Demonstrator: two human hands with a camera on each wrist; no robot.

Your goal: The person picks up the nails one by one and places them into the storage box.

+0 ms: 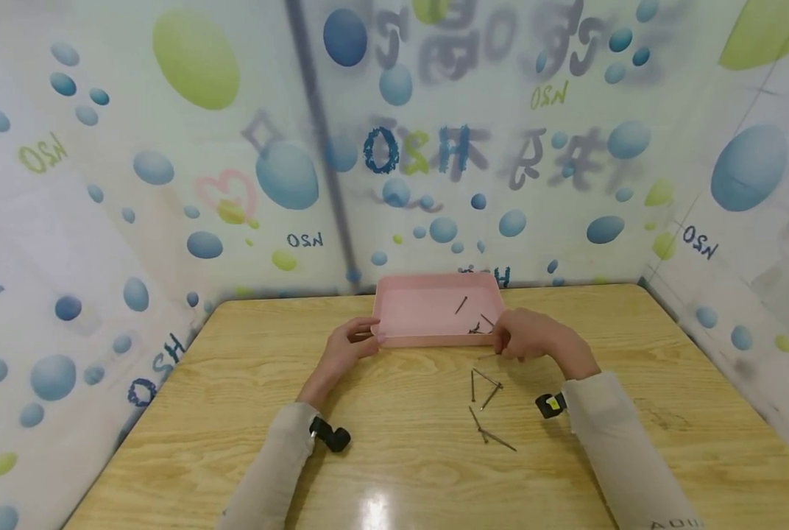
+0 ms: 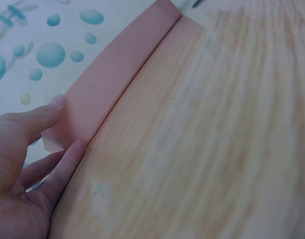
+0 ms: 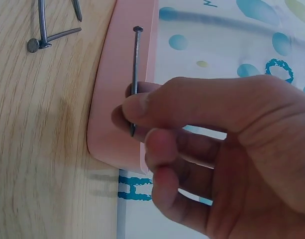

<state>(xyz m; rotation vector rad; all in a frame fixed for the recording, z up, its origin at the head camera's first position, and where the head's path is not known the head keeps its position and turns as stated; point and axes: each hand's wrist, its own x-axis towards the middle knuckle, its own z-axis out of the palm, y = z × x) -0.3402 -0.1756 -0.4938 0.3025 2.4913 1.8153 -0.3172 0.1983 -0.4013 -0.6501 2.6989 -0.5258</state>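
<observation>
At the front left corner of a shallow pink tray (image 1: pixel 408 341), my left hand (image 1: pixel 347 347) holds the tray's end between thumb and fingers. The left wrist view shows the thumb (image 2: pixel 55 107) against the tray wall and a fingertip at its bottom edge. My right hand (image 1: pixel 530 335) pinches a nail (image 3: pixel 136 59) between thumb and forefinger, beside the tray's front right corner. The nail's flat head points away from the hand, and its tip shows past the fingers. Several nails lie inside the tray toward its right side, one nail (image 1: pixel 461 305) apart from the others.
On the wooden table (image 1: pixel 401 412), several loose nails lie in front of the tray, including a crossed group (image 1: pixel 483 430) nearer me. The patterned wall sheet (image 1: pixel 434 221) rises close behind the tray. Small black cameras (image 1: pixel 331 436) are strapped at both wrists.
</observation>
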